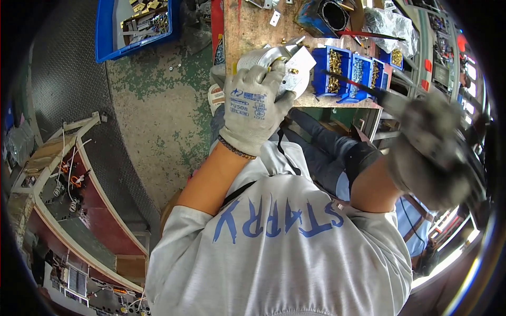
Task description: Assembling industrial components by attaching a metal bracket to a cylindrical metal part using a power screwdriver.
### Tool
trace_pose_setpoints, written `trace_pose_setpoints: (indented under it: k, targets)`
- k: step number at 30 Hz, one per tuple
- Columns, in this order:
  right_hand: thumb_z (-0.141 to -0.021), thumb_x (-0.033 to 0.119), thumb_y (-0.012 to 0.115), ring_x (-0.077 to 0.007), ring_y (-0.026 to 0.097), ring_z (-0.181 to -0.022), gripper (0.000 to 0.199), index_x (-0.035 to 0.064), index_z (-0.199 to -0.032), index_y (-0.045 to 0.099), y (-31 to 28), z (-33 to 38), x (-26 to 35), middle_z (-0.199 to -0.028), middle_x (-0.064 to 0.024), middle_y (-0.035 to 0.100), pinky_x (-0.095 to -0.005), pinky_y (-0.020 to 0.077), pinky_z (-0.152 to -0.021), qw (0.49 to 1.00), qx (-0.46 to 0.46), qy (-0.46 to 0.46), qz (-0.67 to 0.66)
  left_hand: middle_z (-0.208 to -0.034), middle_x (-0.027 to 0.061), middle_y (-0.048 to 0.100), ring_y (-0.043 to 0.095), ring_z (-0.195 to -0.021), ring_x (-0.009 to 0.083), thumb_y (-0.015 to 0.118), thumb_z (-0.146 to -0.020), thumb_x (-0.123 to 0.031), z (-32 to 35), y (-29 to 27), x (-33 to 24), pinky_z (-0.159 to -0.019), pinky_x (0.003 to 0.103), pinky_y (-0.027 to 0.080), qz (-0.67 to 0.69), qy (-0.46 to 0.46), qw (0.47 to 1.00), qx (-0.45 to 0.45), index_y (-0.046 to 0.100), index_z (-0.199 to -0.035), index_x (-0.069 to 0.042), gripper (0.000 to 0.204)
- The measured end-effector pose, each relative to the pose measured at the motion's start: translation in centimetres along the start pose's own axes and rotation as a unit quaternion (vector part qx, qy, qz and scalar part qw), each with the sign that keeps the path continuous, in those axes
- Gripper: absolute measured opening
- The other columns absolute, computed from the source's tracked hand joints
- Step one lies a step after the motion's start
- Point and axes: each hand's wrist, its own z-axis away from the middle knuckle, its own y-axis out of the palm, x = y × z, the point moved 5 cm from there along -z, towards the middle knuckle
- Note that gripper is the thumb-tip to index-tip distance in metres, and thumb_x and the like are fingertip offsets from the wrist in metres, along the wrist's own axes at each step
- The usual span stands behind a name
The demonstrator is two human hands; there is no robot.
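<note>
My left hand point(250, 108), in a pale glove with blue print, is closed over a round silver metal part point(299, 83) at the front of the wooden workbench. A stack of thin ridges shows along the part's far left side. On its face sits a small brass-coloured screw point(293, 70), just beyond my fingertips. My right hand point(437, 163), also gloved and smeared by motion, is raised at the right. It grips a dark power screwdriver point(392, 101), whose long thin bit points left over the blue bins, apart from the part. Most of the driver's body is blurred.
Blue bins point(316, 71) of brass and silver screws stand right of the part. Behind them are a dark tube point(333, 17), a red-handled tool point(350, 33) and clear plastic bags point(390, 29). A blue crate point(100, 31) of metal pieces lies at far left, above a wood-framed rack point(100, 184).
</note>
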Motion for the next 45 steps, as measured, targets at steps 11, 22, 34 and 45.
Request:
trace_pose_setpoints:
  k: [11,22,34,45]
  targets:
    - [-0.093,0.038,0.051,-0.0213,0.038,-0.069,0.063,0.002,-0.143,0.034,-4.2,5.8,4.4,-0.073,-0.0069,0.043,-0.0398,0.0374,-0.061,0.945,-0.322,-0.059,0.011,-0.101,0.0146,0.058,0.058,-0.092,0.0315,0.076,-0.07,-0.027,0.3,-2.4,-1.1,-0.083,0.045,0.045,-0.047,-0.032,0.994,0.097,0.054,-0.125,-0.007,0.062]
    - [-0.091,0.022,0.056,-0.0186,0.052,-0.058,0.059,0.0125,-0.145,0.034,-9.3,9.5,-1.6,-0.121,-0.0182,0.052,-0.0304,0.0454,-0.048,0.948,-0.282,-0.147,-0.018,-0.099,0.0209,0.065,0.062,-0.094,0.0363,0.08,-0.065,-0.018,-0.5,-0.9,-2.5,-0.083,0.044,0.05,-0.075,-0.066,0.99,0.103,0.056,-0.118,0.003,0.062]
    - [-0.086,0.021,0.058,-0.0133,0.053,-0.059,0.055,0.0075,-0.137,0.043,-14.2,11.5,-8.8,-0.128,-0.0137,0.051,-0.031,0.0447,-0.06,0.974,-0.196,-0.108,-0.038,-0.102,0.0159,0.061,0.057,-0.091,0.0299,0.083,-0.064,-0.016,-0.1,-1.2,-2.3,-0.078,0.039,0.049,-0.082,-0.06,0.99,0.101,0.056,-0.125,-0.002,0.068]
    - [-0.086,0.018,0.056,-0.0123,0.052,-0.057,0.062,0.0124,-0.145,0.036,-17.5,13.9,-4.4,-0.133,-0.0162,0.05,-0.0319,0.0465,-0.058,0.954,-0.261,-0.146,0.026,-0.095,0.0172,0.065,0.063,-0.083,0.0307,0.076,-0.075,-0.016,-1.2,3.6,-13.5,-0.075,0.037,0.05,-0.006,0.055,0.983,0.177,0.065,-0.104,0.001,0.036]
